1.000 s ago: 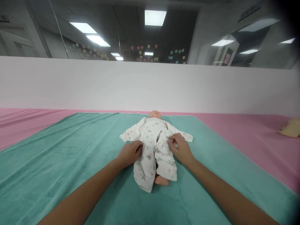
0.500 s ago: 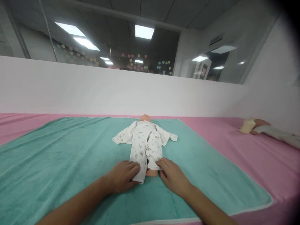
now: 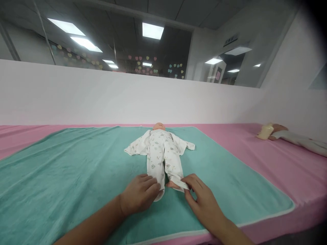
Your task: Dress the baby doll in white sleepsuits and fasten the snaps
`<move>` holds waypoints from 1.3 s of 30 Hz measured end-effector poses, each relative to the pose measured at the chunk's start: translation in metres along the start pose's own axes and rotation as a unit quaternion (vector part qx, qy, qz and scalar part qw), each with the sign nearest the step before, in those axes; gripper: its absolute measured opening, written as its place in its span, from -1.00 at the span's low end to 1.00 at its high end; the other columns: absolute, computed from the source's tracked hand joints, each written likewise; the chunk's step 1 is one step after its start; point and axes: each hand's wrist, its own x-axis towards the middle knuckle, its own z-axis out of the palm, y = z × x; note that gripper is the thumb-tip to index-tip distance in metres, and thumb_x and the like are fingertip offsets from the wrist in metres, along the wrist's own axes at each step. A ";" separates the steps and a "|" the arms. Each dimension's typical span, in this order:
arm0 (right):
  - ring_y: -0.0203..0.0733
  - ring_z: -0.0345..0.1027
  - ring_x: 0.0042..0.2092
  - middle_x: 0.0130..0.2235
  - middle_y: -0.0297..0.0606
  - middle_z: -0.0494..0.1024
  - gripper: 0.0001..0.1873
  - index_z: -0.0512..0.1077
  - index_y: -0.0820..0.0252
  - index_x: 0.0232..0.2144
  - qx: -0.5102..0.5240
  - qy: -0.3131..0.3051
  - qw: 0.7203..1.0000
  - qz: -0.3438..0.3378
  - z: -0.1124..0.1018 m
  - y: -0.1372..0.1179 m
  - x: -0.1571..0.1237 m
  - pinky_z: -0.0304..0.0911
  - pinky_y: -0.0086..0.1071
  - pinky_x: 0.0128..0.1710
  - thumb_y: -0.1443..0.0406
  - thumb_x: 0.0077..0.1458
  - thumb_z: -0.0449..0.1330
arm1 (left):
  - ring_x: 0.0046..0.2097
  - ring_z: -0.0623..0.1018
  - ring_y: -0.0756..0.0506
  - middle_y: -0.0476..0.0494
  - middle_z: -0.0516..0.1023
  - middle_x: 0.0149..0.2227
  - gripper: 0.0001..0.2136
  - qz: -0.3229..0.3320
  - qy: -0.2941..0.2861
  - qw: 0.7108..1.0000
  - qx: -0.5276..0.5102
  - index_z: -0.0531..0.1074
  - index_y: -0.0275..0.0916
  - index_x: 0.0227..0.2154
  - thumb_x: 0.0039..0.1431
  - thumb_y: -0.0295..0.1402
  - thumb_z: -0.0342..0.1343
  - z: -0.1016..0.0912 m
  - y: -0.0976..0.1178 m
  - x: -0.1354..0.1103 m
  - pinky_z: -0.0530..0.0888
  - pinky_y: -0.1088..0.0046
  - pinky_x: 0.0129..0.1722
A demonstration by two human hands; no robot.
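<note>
A baby doll [image 3: 158, 126] lies on its back on a green towel [image 3: 76, 163], dressed in a white printed romper [image 3: 162, 151] with both sleeves spread out. My left hand [image 3: 140, 195] pinches the cuff of the romper's left leg. My right hand [image 3: 203, 200] pinches the cuff of the right leg, where a bare doll foot [image 3: 171, 184] pokes out. Both trouser legs are drawn straight toward me.
The towel lies on a pink sheet [image 3: 255, 160] that covers the surface up to a low white wall [image 3: 102, 98]. At the far right another person's hand and sleeve [image 3: 293, 137] rest by a cream object [image 3: 265, 131]. Glass panes reflect ceiling lights.
My hands slid from the doll's waist down to the leg cuffs and pulled the romper legs straight and apart. The head camera shifted, bringing the right wall and another person's hand into view.
</note>
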 end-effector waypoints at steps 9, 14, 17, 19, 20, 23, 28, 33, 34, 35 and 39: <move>-0.17 0.21 -0.24 -0.26 -0.28 0.39 -0.67 0.34 0.07 -0.15 -0.204 -0.042 0.974 -0.084 0.028 0.008 0.021 0.12 -0.26 -0.27 0.49 0.09 0.00 | -0.46 0.27 0.01 -0.02 0.35 -0.50 -0.94 -0.098 0.041 0.989 -0.101 0.25 -0.24 -0.38 0.13 -0.51 0.02 -0.010 0.003 0.007 0.20 0.46 -0.47; -0.22 0.22 -0.31 -0.38 -0.31 0.41 -0.80 0.35 0.14 -0.31 -0.126 0.002 0.988 -0.094 0.040 -0.006 0.036 0.11 -0.32 -0.31 0.48 0.07 0.01 | -0.17 0.36 -0.11 -0.11 0.43 -0.23 -0.86 -0.195 -0.037 0.970 -0.139 0.31 -0.20 -0.24 0.12 -0.36 0.07 0.009 0.005 0.010 0.34 0.31 -0.19; -0.25 0.24 -0.35 -0.39 -0.32 0.42 -0.84 0.33 0.16 -0.33 -0.069 0.009 0.995 -0.068 0.046 -0.014 0.034 0.13 -0.37 -0.36 0.45 0.07 0.02 | -0.13 0.35 -0.13 -0.12 0.42 -0.21 -0.87 -0.234 -0.070 0.960 -0.134 0.33 -0.20 -0.26 0.11 -0.37 0.06 0.012 0.006 0.012 0.34 0.29 -0.17; -0.23 0.27 -0.34 -0.38 -0.30 0.44 -0.85 0.33 0.15 -0.32 -0.070 -0.011 0.993 -0.093 0.047 -0.015 0.028 0.15 -0.36 -0.35 0.43 0.08 0.01 | -0.14 0.34 -0.12 -0.11 0.41 -0.23 -0.93 -0.229 -0.083 0.961 -0.133 0.35 -0.20 -0.32 0.12 -0.42 0.02 0.012 0.006 0.013 0.32 0.30 -0.18; -0.21 0.29 -0.31 -0.35 -0.29 0.46 -0.84 0.33 0.15 -0.30 -0.076 -0.019 0.990 -0.115 0.047 -0.014 0.024 0.17 -0.35 -0.32 0.43 0.09 0.00 | -0.15 0.34 -0.12 -0.10 0.41 -0.25 -0.93 -0.219 -0.087 0.962 -0.137 0.35 -0.21 -0.34 0.14 -0.45 -0.02 0.012 0.006 0.013 0.31 0.30 -0.19; -0.17 0.34 -0.23 -0.26 -0.25 0.49 -0.79 0.31 0.13 -0.21 -0.092 -0.021 0.985 -0.146 0.040 -0.004 0.011 0.22 -0.30 -0.22 0.43 0.09 0.00 | -0.23 0.33 -0.08 -0.10 0.41 -0.32 -0.89 -0.185 -0.077 0.968 -0.152 0.32 -0.24 -0.42 0.14 -0.50 -0.09 0.008 0.006 0.012 0.30 0.31 -0.23; -0.19 0.38 -0.23 -0.20 -0.25 0.50 -0.72 0.32 0.08 -0.15 -0.108 -0.057 0.983 -0.139 0.016 0.010 -0.009 0.27 -0.32 -0.23 0.42 0.08 0.04 | -0.32 0.32 -0.05 -0.08 0.37 -0.42 -0.90 -0.109 -0.055 0.969 -0.214 0.20 -0.25 -0.58 -0.03 -0.48 0.00 -0.004 0.015 0.015 0.29 0.31 -0.27; -0.27 0.37 -0.35 -0.36 -0.34 0.50 -0.85 0.41 0.02 -0.32 -0.036 -0.195 0.970 -0.143 -0.004 0.000 -0.013 0.25 -0.41 -0.34 0.35 0.10 0.07 | -0.38 0.32 -0.03 -0.06 0.34 -0.51 -0.82 -0.085 -0.056 0.963 -0.249 0.21 -0.24 -0.58 0.13 -0.44 -0.06 -0.005 0.014 0.013 0.30 0.32 -0.28; -0.28 0.35 -0.37 -0.39 -0.35 0.48 -0.86 0.41 0.04 -0.36 -0.011 -0.211 0.969 -0.131 -0.007 0.001 -0.008 0.24 -0.42 -0.35 0.34 0.12 0.06 | -0.39 0.31 -0.02 -0.06 0.33 -0.53 -0.80 -0.114 -0.039 0.966 -0.230 0.21 -0.24 -0.58 0.16 -0.43 -0.08 -0.003 0.009 0.012 0.30 0.35 -0.31; -0.29 0.33 -0.38 -0.42 -0.36 0.46 -0.85 0.40 0.06 -0.40 0.016 -0.210 0.972 -0.107 -0.008 0.005 -0.001 0.22 -0.43 -0.37 0.31 0.14 0.04 | -0.40 0.31 -0.02 -0.05 0.32 -0.54 -0.78 -0.152 -0.022 0.967 -0.204 0.21 -0.24 -0.59 0.18 -0.43 -0.10 -0.001 0.001 0.009 0.30 0.37 -0.34; -0.30 0.27 -0.40 -0.43 -0.34 0.41 -0.73 0.36 0.14 -0.41 0.098 -0.065 0.989 0.089 0.003 0.054 0.053 0.20 -0.44 -0.41 0.19 0.19 -0.06 | -0.30 0.38 -0.04 -0.07 0.41 -0.39 -0.82 -0.348 -0.024 0.931 -0.108 0.30 -0.23 -0.44 0.23 -0.37 -0.15 0.004 -0.044 -0.006 0.35 0.41 -0.32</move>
